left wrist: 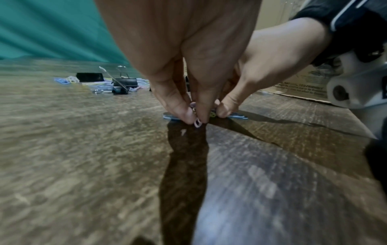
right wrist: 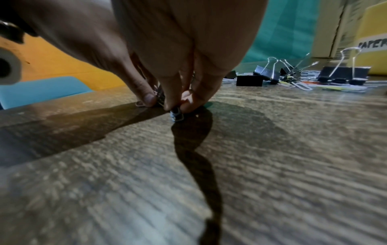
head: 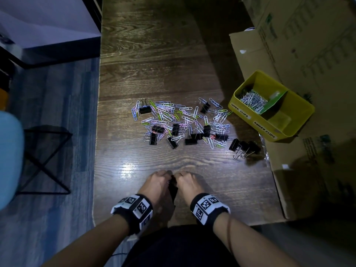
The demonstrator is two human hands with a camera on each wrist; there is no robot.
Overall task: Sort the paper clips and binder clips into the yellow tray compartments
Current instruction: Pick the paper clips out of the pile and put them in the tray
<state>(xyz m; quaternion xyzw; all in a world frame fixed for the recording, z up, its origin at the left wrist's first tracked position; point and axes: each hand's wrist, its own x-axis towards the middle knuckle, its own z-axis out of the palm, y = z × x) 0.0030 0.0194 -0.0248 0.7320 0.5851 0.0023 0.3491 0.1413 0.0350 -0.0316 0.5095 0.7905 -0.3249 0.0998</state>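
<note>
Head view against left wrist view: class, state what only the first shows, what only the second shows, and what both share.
Only the head view shows the yellow tray, paper clips already in its far compartment and nothing visible in its near one. Only the left wrist view shows the pink paper clip pinched in the left hand's fingers, with blue clips beneath. Both show the right hand, the two hands meeting low over the wooden table, and the unsorted pile beyond.

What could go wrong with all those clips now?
Both hands, left hand and right hand, pinch a small bunch of paper clips near the table's front edge; one could slip off. The pile mixes both kinds, so a binder clip might get scooped along.
</note>
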